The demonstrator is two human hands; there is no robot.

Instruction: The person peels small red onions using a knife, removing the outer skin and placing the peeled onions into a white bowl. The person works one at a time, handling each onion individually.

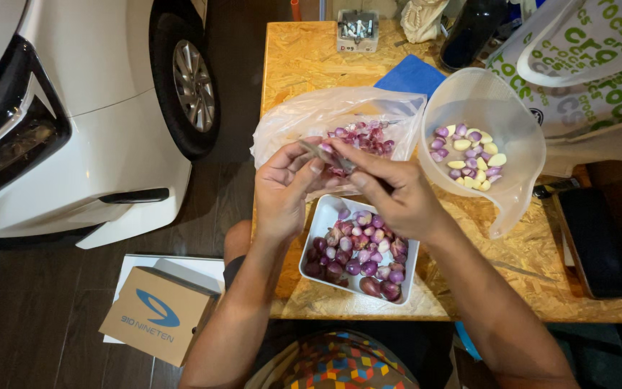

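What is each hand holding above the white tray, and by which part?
The right hand grips a small knife by its handle end. The left hand pinches something small at its fingertips; it cannot be identified.

white car [73,122] with dark front wheel [192,83] at left | brown cardboard box [158,314] on dark floor | chipboard surface [304,57] | blue cloth [413,74] | small grey box of metal bits [357,30] at far edge | printed white tote bag [599,65] at right | black flat object [597,241] at right edge
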